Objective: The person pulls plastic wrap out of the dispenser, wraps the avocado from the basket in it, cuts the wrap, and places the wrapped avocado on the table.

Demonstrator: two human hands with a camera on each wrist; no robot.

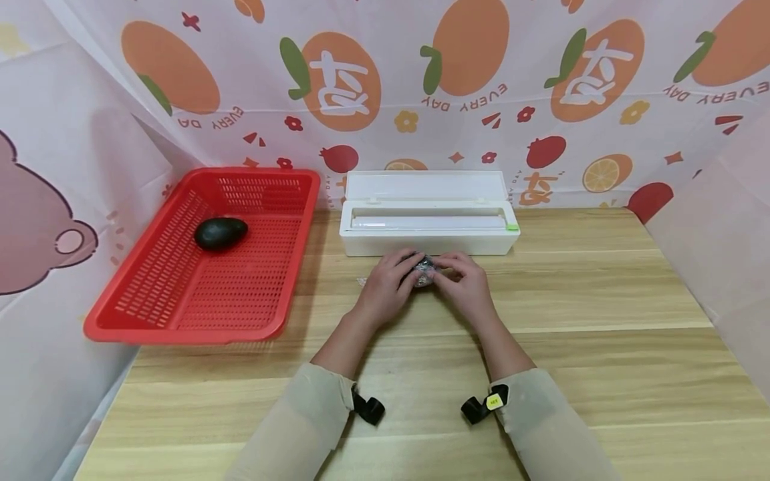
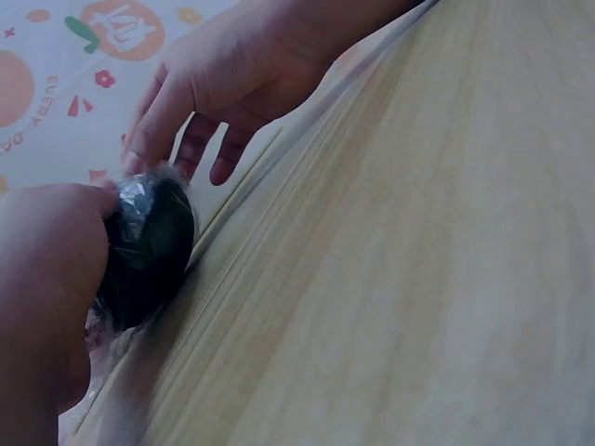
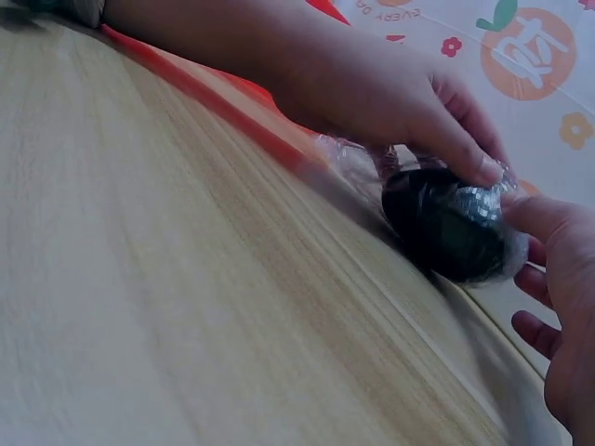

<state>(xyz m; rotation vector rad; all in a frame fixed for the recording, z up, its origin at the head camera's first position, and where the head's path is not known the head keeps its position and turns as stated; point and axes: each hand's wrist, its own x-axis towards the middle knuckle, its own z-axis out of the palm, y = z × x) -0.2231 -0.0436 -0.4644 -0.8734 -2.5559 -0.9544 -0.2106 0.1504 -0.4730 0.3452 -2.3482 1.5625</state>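
A dark avocado wrapped in clear film [image 1: 424, 270] sits on the tabletop [image 1: 589, 347], right in the middle, just in front of the white film box [image 1: 428, 230]. It lies between the two hands, so neither hand has to reach for it. The left hand [image 1: 388, 286] is on its left side with the fingers curled over the top and the thumb pressing on the shiny film. In the right wrist view you can see that thumb [image 3: 465, 153] pushing down on the crinkled wrap at the top of the avocado [image 3: 451, 228]. The right hand [image 1: 466, 284] is on its right side and pinches the bunched film with finger and thumb, while its other fingers hang loose and a little spread. In the left wrist view the avocado [image 2: 149, 251] rests on the wood, and its long side looks to run left to right, from one hand to the other, though the hands cover much of it. Both hands are about equally close. Some loose film trails out on the tabletop to the left. Far off to the left is a red basket [image 1: 150, 314] with another bare avocado [image 1: 220, 233] inside it, well apart from the hands.
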